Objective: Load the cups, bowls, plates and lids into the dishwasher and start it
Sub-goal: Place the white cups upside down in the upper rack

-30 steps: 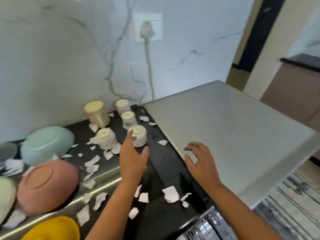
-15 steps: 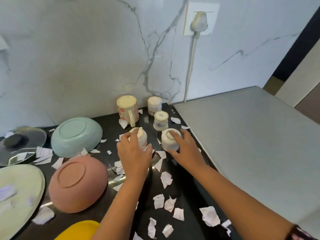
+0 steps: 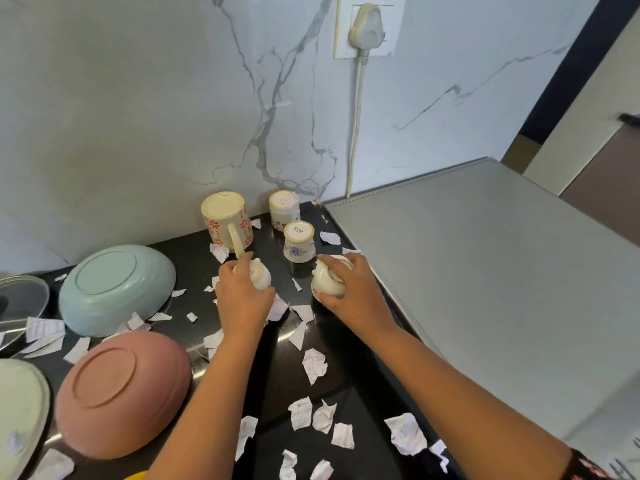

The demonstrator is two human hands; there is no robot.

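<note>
Our left hand (image 3: 242, 299) gripped one small cup (image 3: 260, 274) with clenched fingers; our right hand (image 3: 349, 292) gripped another cup (image 3: 325, 284), tilted, both on the table (image 3: 349, 382) before the flowered mug (image 3: 227, 220).

Countertop (image 3: 346, 382): glossy black, strewn with white paper scraps (image 3: 313, 365) bearing faint writing. Wall (image 3: 138, 116) behind the countertop: white marble with grey veining. Mug (image 3: 227, 221) at the countertop's rear: cream with red floral motifs. Small cup (image 3: 298, 242) right of the mug: white with a blue flower. Bowls left of the mug: one pale teal (image 3: 116, 289), one dusty pink (image 3: 121, 393).
</note>
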